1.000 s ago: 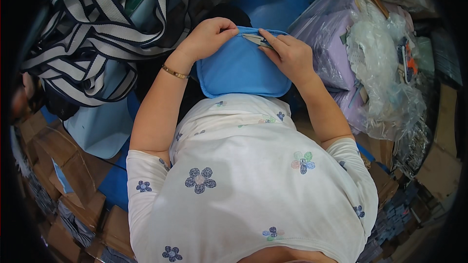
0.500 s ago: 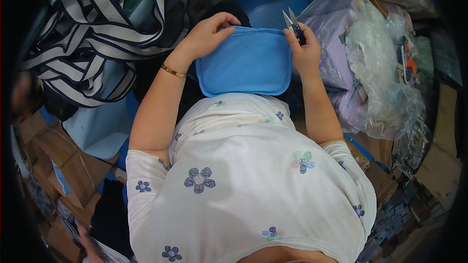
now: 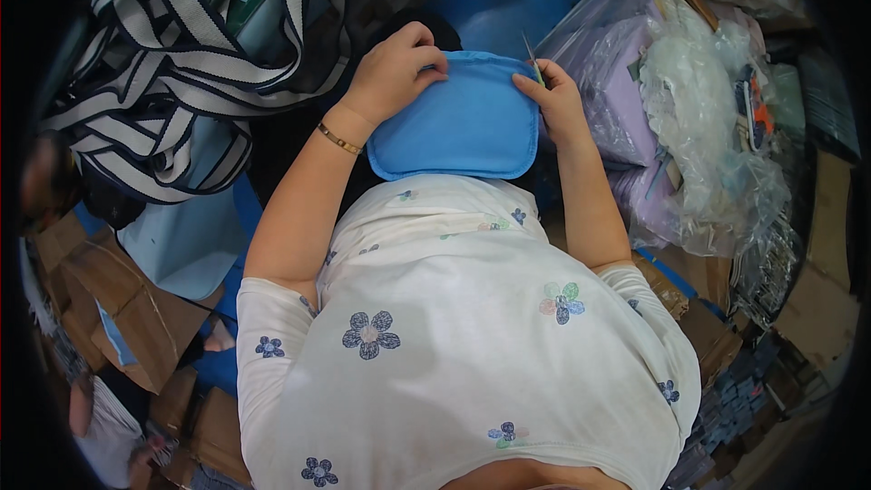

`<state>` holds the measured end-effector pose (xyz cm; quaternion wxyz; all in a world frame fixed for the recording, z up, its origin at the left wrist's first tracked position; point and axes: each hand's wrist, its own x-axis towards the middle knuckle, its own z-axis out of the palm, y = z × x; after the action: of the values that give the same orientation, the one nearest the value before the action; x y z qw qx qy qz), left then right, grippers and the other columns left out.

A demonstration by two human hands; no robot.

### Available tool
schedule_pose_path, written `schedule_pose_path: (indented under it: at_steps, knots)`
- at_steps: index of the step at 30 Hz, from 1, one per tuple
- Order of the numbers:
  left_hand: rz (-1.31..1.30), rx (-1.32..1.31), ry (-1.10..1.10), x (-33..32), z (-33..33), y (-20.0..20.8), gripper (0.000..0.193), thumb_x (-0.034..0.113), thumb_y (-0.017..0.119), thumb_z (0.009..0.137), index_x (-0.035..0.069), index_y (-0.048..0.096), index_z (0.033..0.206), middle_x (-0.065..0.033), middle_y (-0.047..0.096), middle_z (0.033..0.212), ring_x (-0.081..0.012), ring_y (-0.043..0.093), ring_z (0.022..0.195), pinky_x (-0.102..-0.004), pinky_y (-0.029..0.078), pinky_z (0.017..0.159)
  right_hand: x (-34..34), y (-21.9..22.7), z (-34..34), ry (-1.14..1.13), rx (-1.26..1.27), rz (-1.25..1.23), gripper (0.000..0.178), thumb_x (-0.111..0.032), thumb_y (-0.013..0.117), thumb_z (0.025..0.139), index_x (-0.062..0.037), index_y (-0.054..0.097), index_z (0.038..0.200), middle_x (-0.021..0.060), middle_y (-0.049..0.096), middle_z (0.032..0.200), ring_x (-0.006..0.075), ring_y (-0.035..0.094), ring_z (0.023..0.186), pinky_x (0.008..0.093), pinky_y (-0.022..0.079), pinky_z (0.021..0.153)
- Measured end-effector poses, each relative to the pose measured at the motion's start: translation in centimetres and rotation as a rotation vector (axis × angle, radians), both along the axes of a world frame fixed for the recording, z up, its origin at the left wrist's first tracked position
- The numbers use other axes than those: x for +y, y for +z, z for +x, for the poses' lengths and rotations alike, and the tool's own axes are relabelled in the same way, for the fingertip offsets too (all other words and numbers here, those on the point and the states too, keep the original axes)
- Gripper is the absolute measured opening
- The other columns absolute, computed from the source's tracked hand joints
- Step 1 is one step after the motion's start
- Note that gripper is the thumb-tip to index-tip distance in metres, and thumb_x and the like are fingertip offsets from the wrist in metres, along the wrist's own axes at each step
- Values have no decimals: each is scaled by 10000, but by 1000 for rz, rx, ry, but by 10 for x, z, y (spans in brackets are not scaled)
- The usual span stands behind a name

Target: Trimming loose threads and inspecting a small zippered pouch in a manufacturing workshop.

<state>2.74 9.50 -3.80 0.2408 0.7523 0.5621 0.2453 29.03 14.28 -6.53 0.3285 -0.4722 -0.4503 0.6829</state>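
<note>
A blue round-cornered panel (image 3: 454, 132) is spread out beside snips (image 3: 537, 69)

With my left hand (image 3: 388, 74) I pinch the upper left edge of a blue, round-cornered fabric piece (image 3: 454, 132), which hangs below my fingertips. My right hand (image 3: 559, 104) holds small snips (image 3: 534, 62), blades pointing up past my fingers, its thumb touching the piece's upper right corner. Left of my left fingers lie tangled white-and-navy straps (image 3: 222, 82); just right of my right fingers sits a plastic-wrapped lilac bundle (image 3: 610, 73). Below both hands spreads my flower-patterned white shirt (image 3: 463, 308).
</note>
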Motion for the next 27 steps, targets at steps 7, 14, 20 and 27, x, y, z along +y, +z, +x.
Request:
schedule_pose_path:
  at_steps: [7,14,20,27]
  knots:
    - [12,-373,539,-16,-70,-34,148,170,624,870,35,611,929,-85,594,938,-188,597,829,-299,485,735,-1,-6,2,-23,14,-11,262,-125,761,771,-35,614,969,-16,591,796,69,547,715,196,450,659]
    - [-410,-572,655,-54,-68,-58,217,190,540,925,21,609,1041,-74,665,930,-137,629,771,-268,504,719,5,-26,10,-110,109,-137,209,-123,718,815,-36,616,976,-6,602,787,70,554,677,200,464,636]
    - [-584,-743,631,-75,-58,-37,202,178,520,942,18,624,1007,-44,646,862,-88,589,705,-216,478,655,5,-26,11,-138,130,-163,171,-119,691,839,-43,616,973,0,618,805,70,570,691,209,471,638]
    - [-627,-850,568,-80,-51,-26,244,230,516,954,14,626,982,-42,633,839,-96,594,705,-219,487,661,3,-35,13,-141,150,-153,163,-132,686,844,-49,619,967,-9,618,804,70,569,698,206,465,645]
